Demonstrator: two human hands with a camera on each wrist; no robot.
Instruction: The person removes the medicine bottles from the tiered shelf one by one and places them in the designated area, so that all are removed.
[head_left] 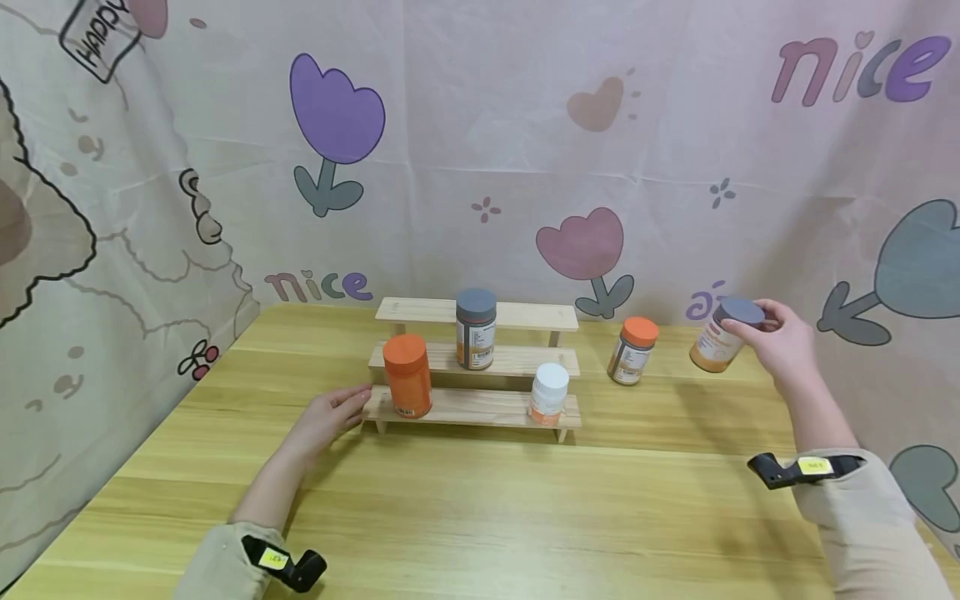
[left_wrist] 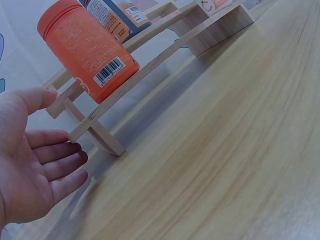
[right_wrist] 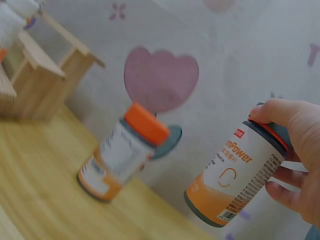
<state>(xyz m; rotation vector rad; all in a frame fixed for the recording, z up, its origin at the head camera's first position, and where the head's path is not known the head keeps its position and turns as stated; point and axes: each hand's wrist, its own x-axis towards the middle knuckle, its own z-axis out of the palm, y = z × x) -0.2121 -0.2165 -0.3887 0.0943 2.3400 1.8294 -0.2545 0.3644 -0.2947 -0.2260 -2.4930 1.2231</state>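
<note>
My right hand (head_left: pixel 783 342) grips a supplement bottle (head_left: pixel 716 340) by its grey-blue cap, thumb and fingers around the lid. The bottle is tilted and appears raised off the table; its white and orange label shows in the right wrist view. Beside it on the table stands an orange-capped bottle (head_left: pixel 632 352). At the left end of the three-step wooden rack (head_left: pixel 472 405) is my left hand (head_left: pixel 326 421), fingers extended and fingertips against the lowest step. That step bears an orange bottle (head_left: pixel 407 379) on the left and a small white bottle (head_left: pixel 549 393) on the right.
A grey-capped bottle (head_left: pixel 476 329) stands on the rack's middle step. The wooden table (head_left: pixel 480 517) spreads in front of the rack. Behind it hangs a printed cloth (head_left: pixel 465 125) with tulips and lettering, and the cloth also covers the left side.
</note>
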